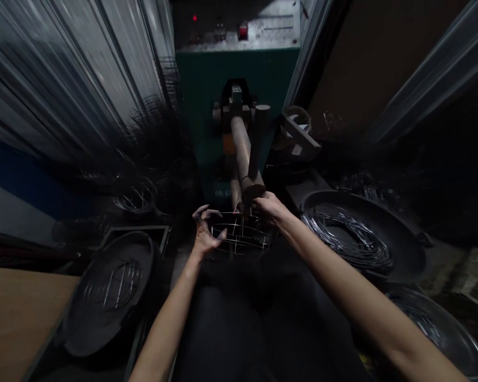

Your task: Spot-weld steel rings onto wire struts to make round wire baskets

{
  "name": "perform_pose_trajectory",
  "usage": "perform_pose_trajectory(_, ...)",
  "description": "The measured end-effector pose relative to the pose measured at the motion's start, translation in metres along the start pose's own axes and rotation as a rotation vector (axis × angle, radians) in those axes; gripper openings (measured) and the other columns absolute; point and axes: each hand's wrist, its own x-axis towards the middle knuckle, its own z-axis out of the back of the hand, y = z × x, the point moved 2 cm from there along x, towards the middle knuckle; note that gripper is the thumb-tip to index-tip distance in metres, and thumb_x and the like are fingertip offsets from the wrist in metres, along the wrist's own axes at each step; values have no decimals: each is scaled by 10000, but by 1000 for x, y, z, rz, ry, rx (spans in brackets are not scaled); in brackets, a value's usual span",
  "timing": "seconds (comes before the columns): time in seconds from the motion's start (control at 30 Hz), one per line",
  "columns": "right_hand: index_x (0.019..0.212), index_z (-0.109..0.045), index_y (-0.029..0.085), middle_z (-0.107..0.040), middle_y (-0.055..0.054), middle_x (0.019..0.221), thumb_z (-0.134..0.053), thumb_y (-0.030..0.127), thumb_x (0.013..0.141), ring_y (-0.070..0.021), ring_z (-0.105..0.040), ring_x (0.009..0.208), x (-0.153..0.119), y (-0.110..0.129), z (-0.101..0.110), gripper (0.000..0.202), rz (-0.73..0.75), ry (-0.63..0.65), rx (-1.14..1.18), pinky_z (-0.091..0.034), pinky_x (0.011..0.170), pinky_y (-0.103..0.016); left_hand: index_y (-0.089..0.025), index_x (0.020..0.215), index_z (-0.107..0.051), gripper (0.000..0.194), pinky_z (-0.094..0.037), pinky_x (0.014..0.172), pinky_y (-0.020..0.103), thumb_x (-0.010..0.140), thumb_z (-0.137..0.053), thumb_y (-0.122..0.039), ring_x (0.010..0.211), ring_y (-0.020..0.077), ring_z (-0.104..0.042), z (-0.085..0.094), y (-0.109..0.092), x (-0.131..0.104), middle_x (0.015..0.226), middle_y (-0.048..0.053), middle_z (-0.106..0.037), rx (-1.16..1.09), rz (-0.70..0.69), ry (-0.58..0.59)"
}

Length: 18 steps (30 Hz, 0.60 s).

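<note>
Far left: one wooden board (27,313), plain face up. Behind it, ribbed metal sheeting (75,58). Just right of the board, one dark basin (77,329), tilted, with wire pieces (121,284) inside; blur prevents a count. Farther back, a cluster of round wire pieces (137,196), number unclear.

Centre-left: one left hand (207,233). Fingers curved and thumb well apart, about the left end of the wire frame; contact likely, firmness of hold cannot be told.

Centre: one wire frame (236,240), openwork, thin curved wires crossed by several uprights (exact count unsure). Lies between the two hands, below the end of the machine arm and over the person's dark clothing (239,329). Long axis runs left to right, across the view, right end slightly lower in view; its uprights point roughly away from the person. One green machine (199,79) beyond, with one lit red light (195,18), one red switch (243,31) and one thick cylindrical machine arm (242,143) reaching toward the person.

Centre-right: one right hand (270,208) just beside the arm's near end, fingers bent inward; cannot tell how tightly, or on what.

Right: two more basins, three in all: a large dark one (412,260) with one heap of wire rings (350,239), rings too many to count, and a shallower one (468,339) nearer, also holding wire.
</note>
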Motion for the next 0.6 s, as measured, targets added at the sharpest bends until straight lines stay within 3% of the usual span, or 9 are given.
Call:
perform_pose_trajectory(0.17, 700, -468, 191, -461, 62, 458, -774, 323, 581, -68, -394, 371, 7, -7, 0, 355, 12, -51, 60, -293, 351, -183, -214, 975, -485, 401, -437, 951, 423, 617, -662, -248, 1136, 264, -425, -2, 7, -3, 1118, 93, -414, -25, 54, -18)
perform_pose_trajectory(0.6, 725, -477, 174, -490, 50, 526, -701, 334, 646, -77, -447, 427, 15, -12, -7, 287, 75, -42, 52, -349, 393, -185, -238, 1209, -257, 671, -462, 841, 360, 663, -648, -235, 893, 170, -551, -8, 19, 0, 979, 32, -508, -268, 64, -12)
